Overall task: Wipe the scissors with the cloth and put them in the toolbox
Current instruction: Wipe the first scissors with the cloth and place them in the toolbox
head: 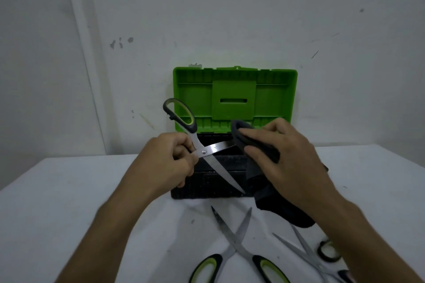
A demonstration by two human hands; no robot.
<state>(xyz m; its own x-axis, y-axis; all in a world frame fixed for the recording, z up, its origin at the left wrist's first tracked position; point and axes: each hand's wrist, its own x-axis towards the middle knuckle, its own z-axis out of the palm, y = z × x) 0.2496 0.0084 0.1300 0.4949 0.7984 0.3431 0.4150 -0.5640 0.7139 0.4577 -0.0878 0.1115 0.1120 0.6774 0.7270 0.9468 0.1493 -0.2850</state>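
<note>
At centre frame the left hand (170,158) grips the open scissors (203,148) by the lower handle, above the toolbox (234,99). The right hand (285,156) pinches the cloth (257,145) around the upper blade — best to draw it from pivot to tip, fingers off the edge.

Left hand (170,158) grips an open pair of scissors (204,151) near the pivot, mid-frame, one handle loop sticking up. Right hand (282,156) pinches a dark cloth (264,181) around the upper blade, rest of the cloth hanging down. Behind them sits the toolbox (207,181), black base, green lid (234,96) propped open against the wall. Two more open scissors lie on the white worktop (69,190) at lower right: one pair (234,248) centre-bottom, another pair (308,253) partly under the right forearm.
</note>
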